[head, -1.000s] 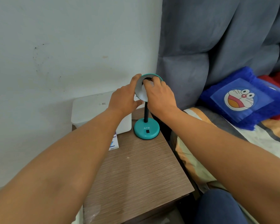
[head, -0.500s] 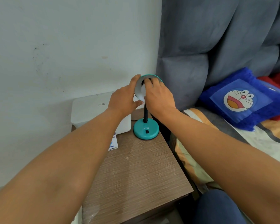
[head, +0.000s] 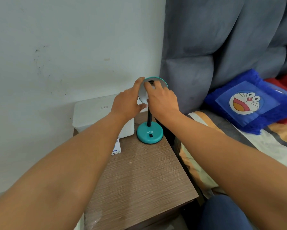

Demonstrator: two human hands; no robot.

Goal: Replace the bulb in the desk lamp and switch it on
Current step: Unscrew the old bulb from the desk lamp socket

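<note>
The right hand (head: 162,100) reaches into the mouth of the lamp shade (head: 161,81), fingers curled around something at the socket, probably the bulb, though the hand hides it, so what this grip holds cannot be told. The left hand (head: 128,101) clasps the shade's left rim, thumb beneath, steadying it. The teal desk lamp's base (head: 149,133) stands at the back of the wooden worktop (head: 139,176), beside a white lidded box (head: 93,112), contents unseen

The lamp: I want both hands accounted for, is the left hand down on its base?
No, the left hand holds the rim of the shade, well above the base.
</note>
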